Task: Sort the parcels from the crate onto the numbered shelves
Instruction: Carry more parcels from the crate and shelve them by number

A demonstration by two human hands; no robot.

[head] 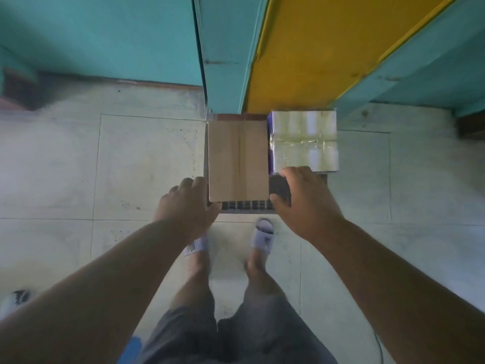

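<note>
Head view, looking straight down. Left hand [187, 203] is seen at 9 o'clock of a brown cardboard box [238, 160], fingers loosely curled beside the box's left edge; whether it is touched cannot be told. Right hand [301, 199] is spread at 3 o'clock of the box, thumb near its lower right corner, fingers reaching over the dark crate [248, 206] toward a plastic-wrapped white pack [304, 140]. Neither parcel is gripped yet. Both parcels sit in the crate on the tiled floor [144, 158], with the pack at 2 o'clock of the box. Teal and yellow shelf boards [301, 53] lie at 12 o'clock; no numbers can be read. It is judged that a one-sided lift could tilt the box, and the slick wrap could slip from spread fingers. Sandalled feet [263, 236] stand at 6 o'clock, where a dropped parcel could land.
</note>
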